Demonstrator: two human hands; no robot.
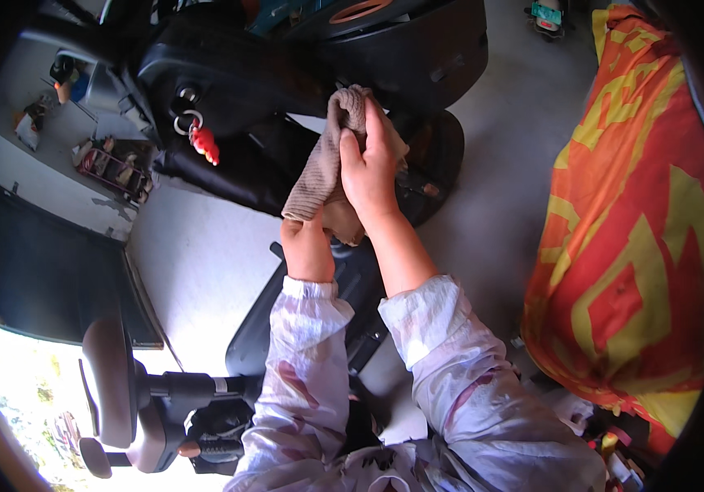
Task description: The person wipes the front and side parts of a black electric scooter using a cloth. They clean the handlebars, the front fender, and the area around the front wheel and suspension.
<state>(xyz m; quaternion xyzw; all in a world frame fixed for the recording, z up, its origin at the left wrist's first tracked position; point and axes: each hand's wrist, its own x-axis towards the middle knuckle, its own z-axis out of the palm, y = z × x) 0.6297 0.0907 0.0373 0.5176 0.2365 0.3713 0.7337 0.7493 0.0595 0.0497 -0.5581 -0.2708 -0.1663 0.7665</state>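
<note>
A brown ribbed cloth (318,178), possibly a knitted glove, is bunched in front of me. It covers the fingers of my left hand (307,249), and only the wrist and base of the thumb show below its edge. My right hand (371,175) grips the cloth's upper right part between thumb and fingers. Both hands are above the floor deck of a black scooter (352,277), just below its steering column (222,67). A key ring with a red charm (203,142) hangs from the column's lock.
A black front basket (413,61) sits beyond my hands, above a dark wheel (444,160). At lower left is a grey padded armrest (109,381). A red, orange and yellow cover (622,258) drapes a large object on the right. A loaded purple rack (115,169) stands by the wall.
</note>
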